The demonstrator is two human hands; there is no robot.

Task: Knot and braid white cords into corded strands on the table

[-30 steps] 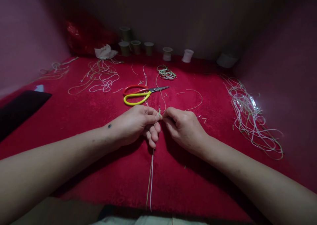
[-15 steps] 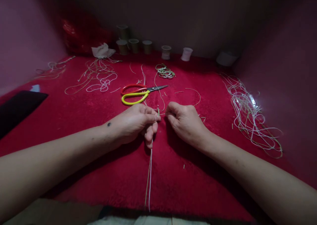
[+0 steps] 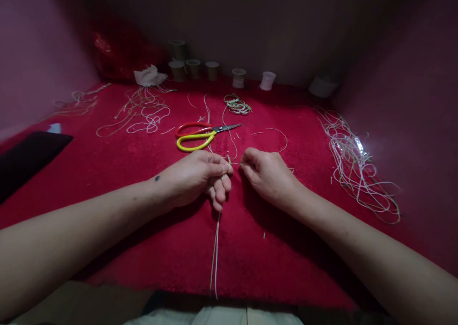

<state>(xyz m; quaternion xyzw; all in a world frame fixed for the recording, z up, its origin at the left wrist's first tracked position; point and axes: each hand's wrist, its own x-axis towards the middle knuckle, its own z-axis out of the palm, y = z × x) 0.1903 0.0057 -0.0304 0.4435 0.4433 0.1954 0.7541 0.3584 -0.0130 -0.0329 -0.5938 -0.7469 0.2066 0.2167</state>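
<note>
Thumb and fingers of my left hand [image 3: 205,172] pinch a small green-and-white knotted cord [image 3: 229,160]. From below that hand, long white and olive cord ends [image 3: 216,258] hang down over the red cloth towards the front edge. My right hand [image 3: 266,174] is closed just to the right, its fingertips pinching a thin strand that runs across to the knotted piece. Right behind my left hand lie scissors [image 3: 195,142] with one red and one yellow handle, blades pointing right. A loose cord curves from behind the hands up past the blades.
Red cloth [image 3: 161,248] covers the table. A green-and-white braided bundle [image 3: 238,105] lies behind the scissors. Tangled cords [image 3: 358,167] lie at right, more cords [image 3: 148,115] at back left. Several thread spools [image 3: 239,78] line the back. A dark flat object [image 3: 34,160] lies far left.
My left hand's lower fingers have shifted slightly, and the knotted cord now leans a little. Both hands keep their grip. The view has moved slightly.
</note>
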